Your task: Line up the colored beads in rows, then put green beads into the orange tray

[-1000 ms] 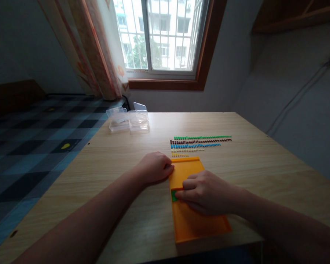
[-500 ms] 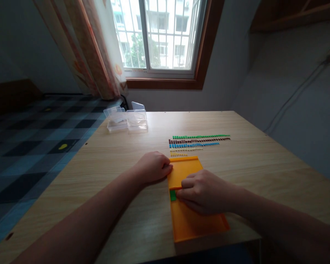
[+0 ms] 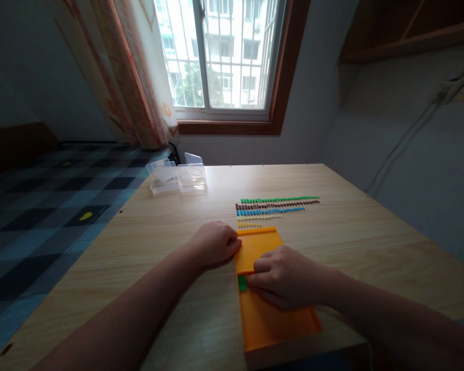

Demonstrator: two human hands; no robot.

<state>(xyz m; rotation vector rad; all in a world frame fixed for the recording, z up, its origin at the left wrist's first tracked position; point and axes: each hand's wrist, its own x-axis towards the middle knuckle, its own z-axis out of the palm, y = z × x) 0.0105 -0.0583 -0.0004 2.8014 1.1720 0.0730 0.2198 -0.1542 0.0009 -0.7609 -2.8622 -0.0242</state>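
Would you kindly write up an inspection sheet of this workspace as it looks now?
Surface: pale wooden table.
Job's things: orange tray holding a green piece at its left edge; rows of small coloured pieces beyond.
Clutter: clear plastic boxes, lids raised, far left.
Grips: left hand at the tray's far-left corner; right hand over the tray, fingertips beside the green piece, contact unclear.
Cables: cord along the right wall.
Surroundings: barred window, curtain, checked bedding.

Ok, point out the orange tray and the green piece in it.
Orange tray point(image 3: 258, 244): head view, bare floor of its far section.
Green piece point(image 3: 242, 283): head view, middle of its visible top.
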